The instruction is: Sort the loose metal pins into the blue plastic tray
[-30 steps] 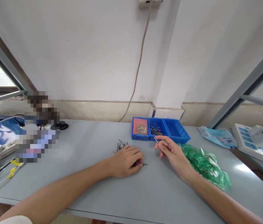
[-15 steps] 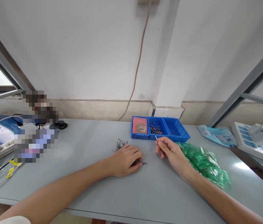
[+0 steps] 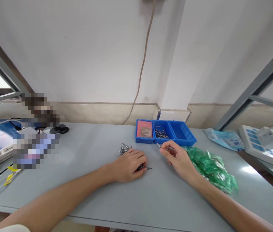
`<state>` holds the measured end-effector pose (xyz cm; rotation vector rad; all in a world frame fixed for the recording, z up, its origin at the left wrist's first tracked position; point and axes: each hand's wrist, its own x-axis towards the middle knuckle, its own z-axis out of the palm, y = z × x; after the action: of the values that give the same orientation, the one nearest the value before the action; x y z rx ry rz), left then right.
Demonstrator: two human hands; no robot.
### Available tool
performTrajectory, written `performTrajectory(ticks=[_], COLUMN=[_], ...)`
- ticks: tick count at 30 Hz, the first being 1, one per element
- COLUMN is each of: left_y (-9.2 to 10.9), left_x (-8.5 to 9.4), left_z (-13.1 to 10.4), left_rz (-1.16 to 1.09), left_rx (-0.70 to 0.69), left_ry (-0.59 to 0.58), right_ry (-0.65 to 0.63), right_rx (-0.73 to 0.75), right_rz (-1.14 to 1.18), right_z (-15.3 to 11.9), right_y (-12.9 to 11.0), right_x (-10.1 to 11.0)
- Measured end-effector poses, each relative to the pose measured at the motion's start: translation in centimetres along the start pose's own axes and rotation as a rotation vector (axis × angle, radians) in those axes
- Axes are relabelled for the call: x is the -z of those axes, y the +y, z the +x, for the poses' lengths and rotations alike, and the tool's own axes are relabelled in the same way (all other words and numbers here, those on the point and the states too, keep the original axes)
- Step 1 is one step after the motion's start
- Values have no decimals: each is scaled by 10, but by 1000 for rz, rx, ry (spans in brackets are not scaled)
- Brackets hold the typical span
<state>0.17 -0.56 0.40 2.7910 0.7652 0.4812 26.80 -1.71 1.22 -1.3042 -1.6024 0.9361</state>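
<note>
My left hand (image 3: pixel 131 166) rests on the table with its fingers curled over a pile of small silver metal pins, which look like blind rivets (image 3: pixel 124 149). Some stick out beyond the fingertips and others lie behind the knuckles; the palm hides the rest. To the right, my right hand (image 3: pixel 175 156) is raised a little and pinches a single rivet (image 3: pixel 159 145) between thumb and fingers, its thin end pointing up and left. Just behind that hand, the middle blue bin (image 3: pixel 162 140) holds many similar rivets.
A blue bin (image 3: pixel 144 140) with a pink sheet and a small bag stands left of the middle one; another blue bin (image 3: pixel 182 132) is on the right. Green plastic bags (image 3: pixel 211 167) lie beside my right forearm. Power strips (image 3: pixel 259 145) and cables flank the table.
My right hand has turned slightly, and the rivet in it now tilts further left. My left hand stays over the pile. The view has shifted a little.
</note>
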Motion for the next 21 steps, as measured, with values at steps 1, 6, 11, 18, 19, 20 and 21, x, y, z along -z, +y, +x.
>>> performTrajectory(ticks=[1, 6, 11, 18, 19, 20, 21], left_y=[0, -1, -1, -1, -1, -1, -1], left_x=[0, -1, -2, -2, -2, -2, -2], left_z=[0, 0, -1, -1, 0, 0, 0], left_rz=[-1, 0, 2, 1, 1, 0, -1], left_rx=[1, -1, -3, -1, -1, -2, -1], left_ry=[1, 3, 9, 7, 8, 8, 7], right_ry=[7, 32, 34, 30, 28, 26, 25], right_rx=[10, 59, 60, 42, 38, 34, 32], right_rz=[-24, -82, -96, -74, -68, -64, -61], right_z=[-1, -3, -3, -3, -4, -4, -4], right_y=[-1, -1, -3, -5, -5, -6, -6], right_x=[0, -2, -1, 1, 1, 0, 0])
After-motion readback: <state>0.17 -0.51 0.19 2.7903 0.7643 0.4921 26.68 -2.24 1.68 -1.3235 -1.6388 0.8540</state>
